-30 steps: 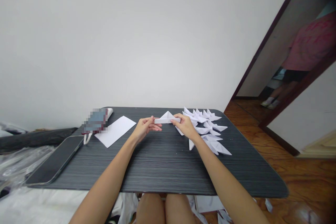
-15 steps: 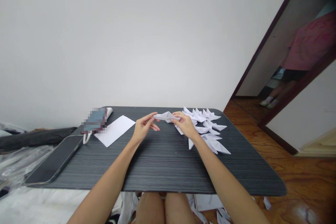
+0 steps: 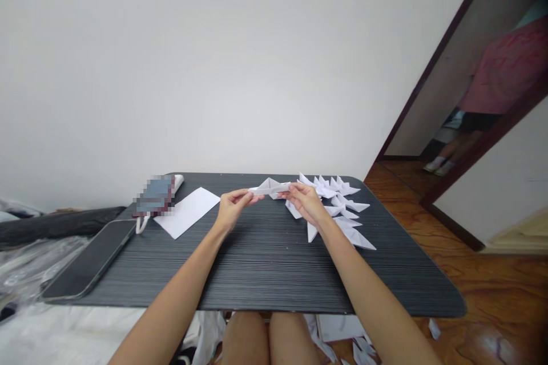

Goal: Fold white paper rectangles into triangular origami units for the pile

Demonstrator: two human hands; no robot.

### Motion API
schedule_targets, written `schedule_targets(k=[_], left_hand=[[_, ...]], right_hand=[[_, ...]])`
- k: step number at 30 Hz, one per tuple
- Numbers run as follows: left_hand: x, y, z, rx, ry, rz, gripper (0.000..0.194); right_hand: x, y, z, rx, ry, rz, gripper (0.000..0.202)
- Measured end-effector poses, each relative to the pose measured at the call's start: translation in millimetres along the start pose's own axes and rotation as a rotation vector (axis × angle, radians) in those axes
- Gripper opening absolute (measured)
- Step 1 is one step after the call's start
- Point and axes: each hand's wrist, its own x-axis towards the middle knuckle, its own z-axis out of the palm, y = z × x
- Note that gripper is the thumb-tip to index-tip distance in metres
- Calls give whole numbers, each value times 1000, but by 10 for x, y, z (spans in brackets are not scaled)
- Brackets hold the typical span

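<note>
A folded white paper boat point(image 3: 269, 186) is held level above the dark table, its pointed middle upward. My left hand point(image 3: 234, 205) pinches the boat's left end between thumb and fingers. On the other end, my right hand point(image 3: 305, 202) has its thumb and fingers closed. Several finished-looking paper boats point(image 3: 353, 234) lie in a loose group just right of and partly behind my right hand, which hides some of them. Left of my left hand lies a flat white sheet of paper point(image 3: 188, 212).
The black table point(image 3: 274, 262) stands against a white wall. On its left are a phone point(image 3: 89, 259) and a pixelated device point(image 3: 154, 197) with a white cable. Paper scraps point(image 3: 363, 351) lie on the floor. A person in a pink shirt point(image 3: 509, 71) stands beyond the doorway.
My left fingers, partly spread before, have closed on the boat's left end. The boat has turned slightly, its long edge now facing me. My right hand has shifted its grip at the right end.
</note>
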Motion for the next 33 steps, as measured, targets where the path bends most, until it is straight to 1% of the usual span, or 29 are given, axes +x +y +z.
schedule_targets(k=[5, 10, 15, 18, 22, 24, 28, 30, 33], left_hand=[[-9, 16, -15, 23, -32, 12, 29], [-22, 73, -27, 87, -78, 37, 23], [-33, 124, -38, 191, -180, 84, 19], [-32, 118, -64, 245, -179, 114, 16], [-39, 107, -90, 337, -165, 130, 15], [-47, 112, -91, 346, -163, 116, 15], [-51, 113, -95, 308, -140, 38, 17], [-41, 92, -106, 265, -155, -7, 18], [-16, 34, -124, 207, -160, -44, 19]], right_hand=[[-17, -7, -24, 48, 16, 58, 17], [-31, -34, -71, 39, -17, 143, 18], [-41, -49, -108, 26, -10, 179, 18], [-39, -50, -108, 34, 2, 191, 20], [-34, -59, -115, 32, -1, 209, 31], [-36, -69, -122, -11, -21, 237, 31], [-48, -88, -128, -175, -92, 282, 20], [-52, -93, -126, -259, -140, 278, 17], [-56, -105, -117, -337, -173, 250, 21]])
